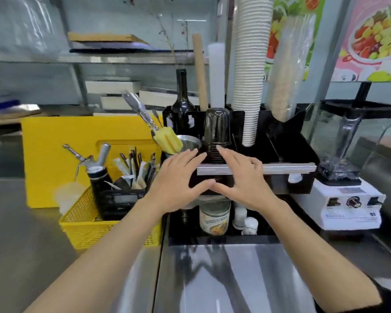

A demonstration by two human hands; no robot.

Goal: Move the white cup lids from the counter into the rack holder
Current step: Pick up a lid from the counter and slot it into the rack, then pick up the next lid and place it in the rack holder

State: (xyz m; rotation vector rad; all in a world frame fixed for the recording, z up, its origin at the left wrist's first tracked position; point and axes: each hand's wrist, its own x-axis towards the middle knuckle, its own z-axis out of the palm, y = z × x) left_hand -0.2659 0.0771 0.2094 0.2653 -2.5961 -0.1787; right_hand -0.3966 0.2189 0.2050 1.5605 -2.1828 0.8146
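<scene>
The black rack holder (287, 136) stands at the back of the steel counter. In one of its slots a tall white column (216, 75), which looks like a sleeve of white lids, stands upright. In front of it is a dark stack of lids under a clear sleeve (216, 129). My left hand (181, 177) and my right hand (242, 177) are spread on either side of that dark stack. Their thumbs meet below it at the rack's front. Nothing shows inside either hand. No loose white lids are visible on the counter.
A tall stack of white paper cups (248, 75) and a bagged cup stack (287, 71) fill the rack. A blender (348, 159) stands to the right, and a dark bottle (182, 96) and a yellow basket (104, 227) with tools to the left. A can (215, 218) sits below the hands.
</scene>
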